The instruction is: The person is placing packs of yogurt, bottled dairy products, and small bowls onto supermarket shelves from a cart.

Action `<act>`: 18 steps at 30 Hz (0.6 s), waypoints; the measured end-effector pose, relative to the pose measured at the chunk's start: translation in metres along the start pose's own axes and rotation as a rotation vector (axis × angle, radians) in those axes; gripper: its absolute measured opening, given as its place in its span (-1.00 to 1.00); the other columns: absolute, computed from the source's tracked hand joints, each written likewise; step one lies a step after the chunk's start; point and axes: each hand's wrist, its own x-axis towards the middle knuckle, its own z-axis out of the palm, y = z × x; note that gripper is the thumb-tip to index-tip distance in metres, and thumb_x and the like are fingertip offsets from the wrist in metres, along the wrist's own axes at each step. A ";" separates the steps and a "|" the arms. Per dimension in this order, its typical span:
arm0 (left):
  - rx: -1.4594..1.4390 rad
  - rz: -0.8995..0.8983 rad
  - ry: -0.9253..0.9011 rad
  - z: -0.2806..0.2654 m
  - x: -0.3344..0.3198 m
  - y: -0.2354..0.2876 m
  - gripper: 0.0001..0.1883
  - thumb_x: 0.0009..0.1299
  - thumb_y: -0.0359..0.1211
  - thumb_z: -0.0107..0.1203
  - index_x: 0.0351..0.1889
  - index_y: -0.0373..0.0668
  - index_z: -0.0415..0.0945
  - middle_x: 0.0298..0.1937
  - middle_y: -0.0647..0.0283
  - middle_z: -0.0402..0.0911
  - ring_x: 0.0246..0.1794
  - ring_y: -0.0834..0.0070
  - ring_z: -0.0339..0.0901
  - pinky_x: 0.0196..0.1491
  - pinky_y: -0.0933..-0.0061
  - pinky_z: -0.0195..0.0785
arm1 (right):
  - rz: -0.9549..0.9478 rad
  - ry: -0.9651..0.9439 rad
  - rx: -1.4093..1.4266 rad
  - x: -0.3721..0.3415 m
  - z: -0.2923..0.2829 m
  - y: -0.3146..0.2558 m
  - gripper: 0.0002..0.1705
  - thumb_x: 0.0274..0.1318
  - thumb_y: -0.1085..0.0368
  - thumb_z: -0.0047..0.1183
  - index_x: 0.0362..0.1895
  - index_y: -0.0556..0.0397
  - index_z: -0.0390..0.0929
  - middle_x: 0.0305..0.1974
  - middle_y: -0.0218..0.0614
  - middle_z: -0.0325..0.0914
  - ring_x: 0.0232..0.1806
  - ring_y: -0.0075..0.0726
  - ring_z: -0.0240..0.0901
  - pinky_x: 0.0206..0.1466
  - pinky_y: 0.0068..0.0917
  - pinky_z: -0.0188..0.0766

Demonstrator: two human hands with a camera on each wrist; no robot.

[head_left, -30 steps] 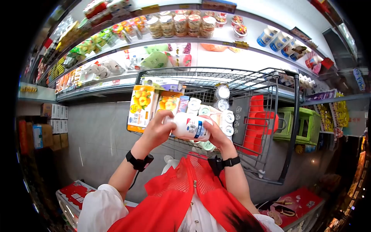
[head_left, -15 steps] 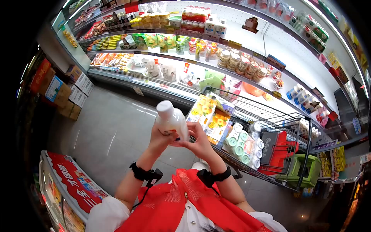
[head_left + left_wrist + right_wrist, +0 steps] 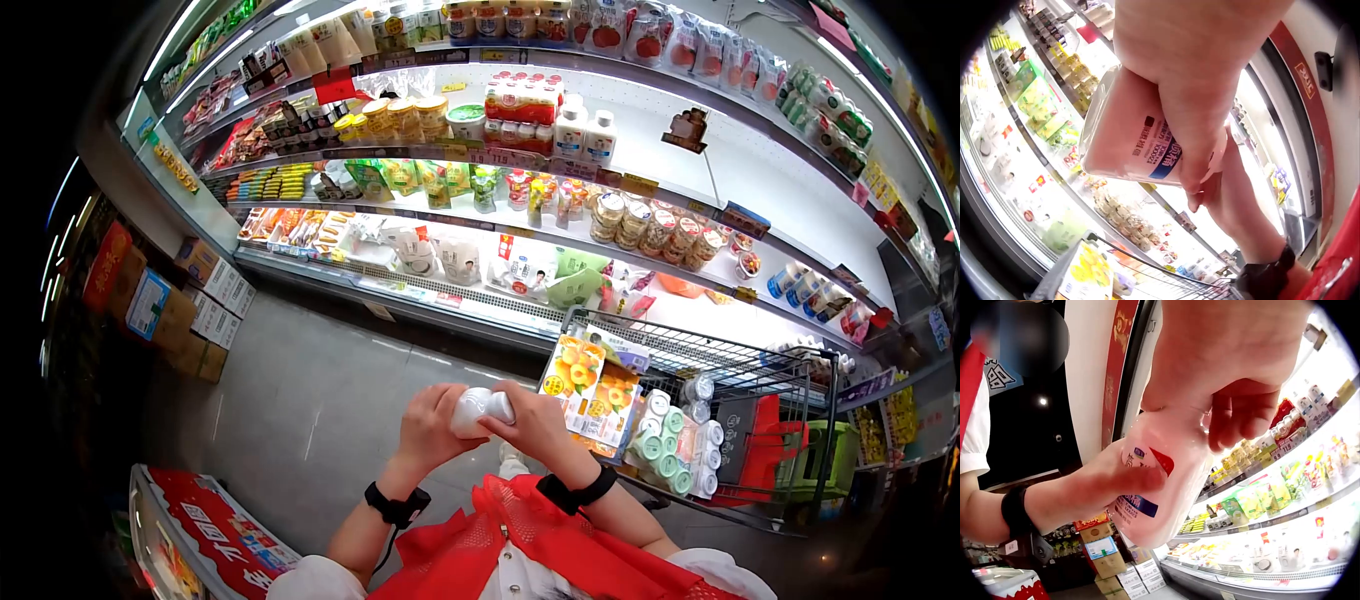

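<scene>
A white bottle (image 3: 474,412) with a blue and red label is held in both hands in front of the red vest. My left hand (image 3: 432,428) grips its body from the left side. At the neck and cap end, my right hand (image 3: 533,424) has its fingers curled round the bottle. The left wrist view shows the base of the bottle (image 3: 1125,134) and small print beside a blue band. In the right wrist view the left thumb lies across the front label of the bottle (image 3: 1166,462).
A black wire cart (image 3: 760,385) stands at the right with orange-fruit cartons (image 3: 574,372) and several capped bottles in it. Behind it run refrigerated shelves (image 3: 640,180) of packed goods. Stacked boxes (image 3: 213,318) stand at the left, a red-topped freezer (image 3: 215,520) at the lower left.
The view has swung left and up, so the cart lies further right. Both hands have turned the bottle; its cap end pointed up half a second ago and now points right.
</scene>
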 end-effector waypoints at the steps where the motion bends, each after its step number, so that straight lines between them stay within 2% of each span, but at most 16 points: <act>1: 0.001 0.004 -0.003 -0.003 0.010 -0.011 -0.30 -0.26 -0.15 0.42 -0.12 -0.11 0.38 -0.22 0.17 0.47 -0.27 0.20 0.46 -0.25 0.26 0.35 | -0.005 -0.040 -0.031 0.011 0.003 0.004 -0.54 -0.11 -0.06 0.14 -0.24 0.01 0.43 -0.50 -0.09 0.51 -0.51 0.05 0.47 -0.48 -0.23 0.41; 2: -0.070 0.013 -0.093 -0.008 0.018 -0.023 -0.31 -0.26 -0.15 0.42 -0.12 -0.11 0.38 -0.21 0.17 0.47 -0.25 0.19 0.46 -0.22 0.26 0.36 | -0.005 0.013 -0.005 0.019 0.010 0.006 -0.57 -0.15 -0.03 0.20 -0.31 -0.01 0.45 -0.60 -0.15 0.50 -0.55 -0.04 0.49 -0.51 -0.29 0.41; 3: -0.140 0.023 -0.183 -0.012 0.027 -0.033 -0.31 -0.25 -0.16 0.42 -0.11 -0.11 0.39 -0.20 0.16 0.48 -0.24 0.18 0.46 -0.20 0.25 0.36 | 0.019 0.021 0.028 0.028 0.017 0.009 -0.59 -0.15 -0.01 0.20 -0.31 -0.01 0.45 -0.59 -0.14 0.50 -0.54 -0.05 0.49 -0.50 -0.32 0.41; 5: -0.179 0.012 -0.218 -0.017 0.041 -0.043 -0.29 -0.24 -0.17 0.42 -0.08 -0.11 0.38 -0.17 0.16 0.48 -0.21 0.17 0.47 -0.17 0.26 0.37 | 0.050 0.023 0.061 0.044 0.022 0.013 -0.60 -0.15 0.01 0.20 -0.32 0.00 0.45 -0.58 -0.13 0.50 -0.53 -0.05 0.50 -0.50 -0.34 0.40; 7: -0.219 0.002 -0.252 -0.020 0.056 -0.050 -0.27 -0.23 -0.18 0.41 -0.04 -0.11 0.37 -0.15 0.15 0.49 -0.19 0.15 0.47 -0.15 0.26 0.37 | 0.077 0.117 0.191 0.063 0.020 0.016 -0.64 -0.13 0.05 0.19 -0.34 0.02 0.45 -0.57 -0.10 0.49 -0.52 -0.06 0.50 -0.48 -0.39 0.39; 8: -0.254 -0.016 -0.242 -0.019 0.065 -0.050 -0.25 -0.21 -0.18 0.41 -0.01 -0.12 0.35 -0.12 0.14 0.49 -0.16 0.14 0.47 -0.13 0.27 0.37 | 0.109 0.119 0.179 0.073 0.014 0.015 -0.69 -0.12 0.11 0.17 -0.35 0.04 0.46 -0.58 -0.12 0.49 -0.51 -0.14 0.51 -0.44 -0.43 0.39; 10: -0.358 -0.050 -0.253 -0.016 0.085 -0.056 -0.21 -0.17 -0.20 0.41 0.07 -0.13 0.30 -0.06 0.11 0.48 -0.10 0.08 0.44 -0.09 0.27 0.35 | 0.218 0.146 0.348 0.092 0.007 0.021 -0.72 -0.10 0.17 0.15 -0.33 0.06 0.47 -0.58 -0.19 0.49 -0.52 -0.27 0.50 -0.42 -0.45 0.38; 11: -0.401 -0.085 -0.301 -0.014 0.094 -0.063 -0.23 -0.15 -0.22 0.40 0.07 -0.14 0.29 -0.05 0.11 0.48 -0.08 0.10 0.45 -0.07 0.29 0.35 | 0.209 0.221 0.360 0.103 0.003 0.022 -0.71 -0.09 0.13 0.15 -0.36 0.06 0.48 -0.60 -0.14 0.50 -0.54 -0.16 0.52 -0.45 -0.43 0.39; 13: -0.441 -0.106 -0.354 -0.006 0.114 -0.086 -0.24 -0.13 -0.24 0.39 0.07 -0.16 0.29 -0.05 0.10 0.47 -0.07 0.12 0.45 -0.05 0.31 0.35 | 0.249 0.307 0.461 0.121 0.006 0.040 -0.72 -0.06 0.17 0.13 -0.36 0.11 0.48 -0.53 -0.21 0.52 -0.50 -0.38 0.49 -0.43 -0.49 0.38; 15: -0.605 -0.107 -0.404 0.006 0.134 -0.113 -0.30 -0.06 -0.30 0.34 0.07 -0.19 0.28 -0.05 0.13 0.49 -0.07 0.29 0.48 -0.03 0.38 0.35 | 0.337 0.373 0.555 0.139 0.004 0.054 -0.74 -0.02 0.20 0.10 -0.36 0.15 0.47 -0.52 -0.36 0.49 -0.48 -0.56 0.38 -0.42 -0.57 0.35; 16: -0.604 -0.092 -0.418 0.013 0.145 -0.126 -0.30 -0.06 -0.30 0.34 0.07 -0.19 0.28 -0.05 0.13 0.49 -0.07 0.29 0.48 -0.03 0.38 0.35 | 0.393 0.436 0.718 0.149 0.009 0.064 -0.73 0.03 0.16 0.05 -0.35 0.13 0.45 -0.56 -0.43 0.44 -0.57 -0.63 0.31 -0.53 -0.65 0.26; 18: -0.947 -0.317 -0.410 0.027 0.168 -0.147 -0.37 0.01 -0.33 0.30 0.05 -0.23 0.28 -0.07 0.15 0.49 -0.08 0.44 0.46 -0.03 0.44 0.34 | 0.575 0.446 0.906 0.170 0.009 0.078 -0.72 0.06 0.12 0.01 -0.37 0.09 0.44 -0.61 -0.51 0.37 -0.66 -0.72 0.19 -0.65 -0.71 0.10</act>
